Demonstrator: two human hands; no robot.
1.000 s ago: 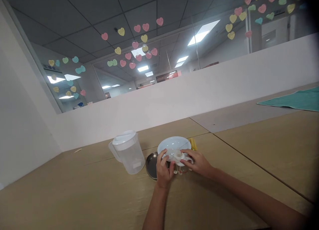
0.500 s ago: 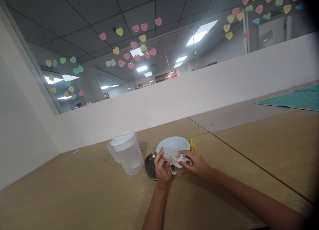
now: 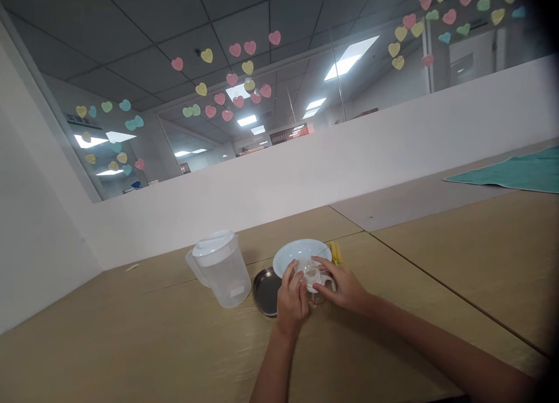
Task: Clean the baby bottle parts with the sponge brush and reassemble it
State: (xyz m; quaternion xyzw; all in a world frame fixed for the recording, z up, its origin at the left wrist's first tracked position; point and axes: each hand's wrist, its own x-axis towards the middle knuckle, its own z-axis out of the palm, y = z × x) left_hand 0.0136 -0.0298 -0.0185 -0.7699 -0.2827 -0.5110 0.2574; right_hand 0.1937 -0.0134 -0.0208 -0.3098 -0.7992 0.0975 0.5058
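Note:
Both my hands are closed around a small clear baby bottle with a white collar [image 3: 312, 279] that stands on the tan table. My left hand [image 3: 292, 301] wraps its left side, fingers curled up to the top. My right hand [image 3: 343, 285] grips the collar and the clear domed cap from the right. Just behind the bottle lies a pale blue plate [image 3: 293, 253]. A dark round metal dish [image 3: 264, 290] sits to the left of my left hand.
A translucent plastic pitcher with a white lid [image 3: 218, 267] stands left of the dish. Yellow sticks [image 3: 334, 251] lie by the plate's right edge. A teal cloth [image 3: 515, 173] is at the far right. A white partition wall [image 3: 349, 158] runs behind the table.
The clear cap, held tilted above the collar half a second ago, now sits lower on the bottle. My left hand has closed in nearer to the bottle. The view has drifted slightly.

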